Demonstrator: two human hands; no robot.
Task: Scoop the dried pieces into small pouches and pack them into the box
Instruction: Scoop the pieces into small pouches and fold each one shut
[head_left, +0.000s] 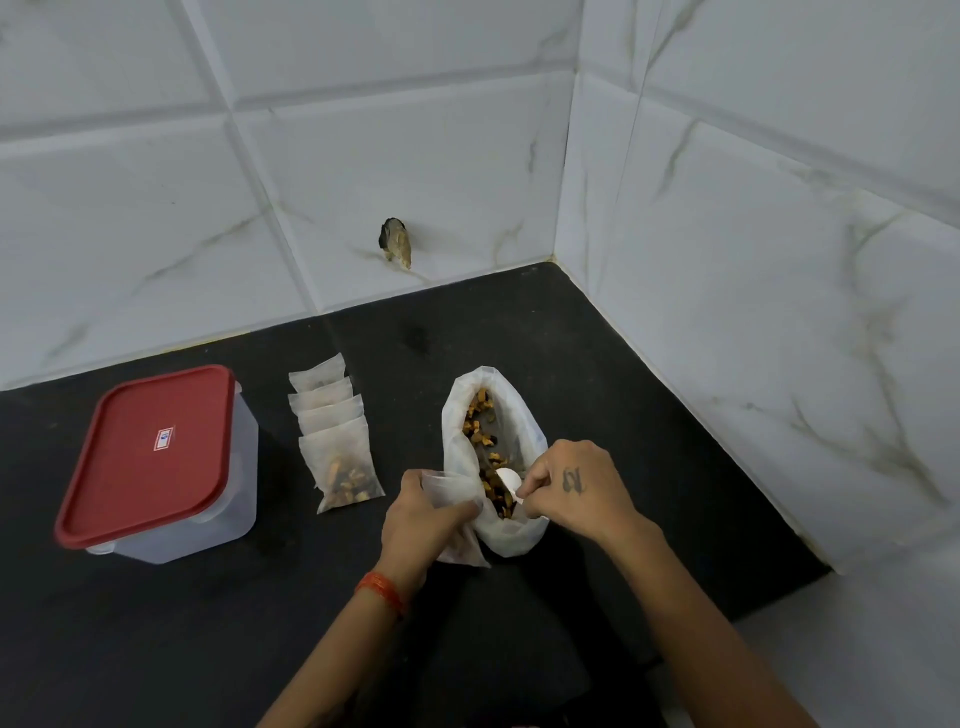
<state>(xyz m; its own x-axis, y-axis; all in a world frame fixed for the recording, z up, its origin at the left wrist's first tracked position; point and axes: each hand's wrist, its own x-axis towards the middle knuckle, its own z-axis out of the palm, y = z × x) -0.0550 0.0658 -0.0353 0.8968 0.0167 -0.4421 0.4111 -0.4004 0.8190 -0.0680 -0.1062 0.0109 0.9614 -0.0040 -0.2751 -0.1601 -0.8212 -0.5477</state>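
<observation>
Black bench, tiled wall corner behind. Landmark: open white bag of dried pieces, mid-bench. Box, clear with red lid on, well left of bag. Row of four filled pouches between box and bag, overlapping. Left hand clamped on empty pouch, touching bag's left edge. Right hand pinches white scoop, bowl inside bag mouth, over pieces.

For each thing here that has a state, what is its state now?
Box: lid on.
Filled pouches: lying in a row.
Big bag: open, pieces inside.
Empty pouch: held.
Spoon: in the bag.
Left hand: grips pouch.
Right hand: pinches spoon.
</observation>
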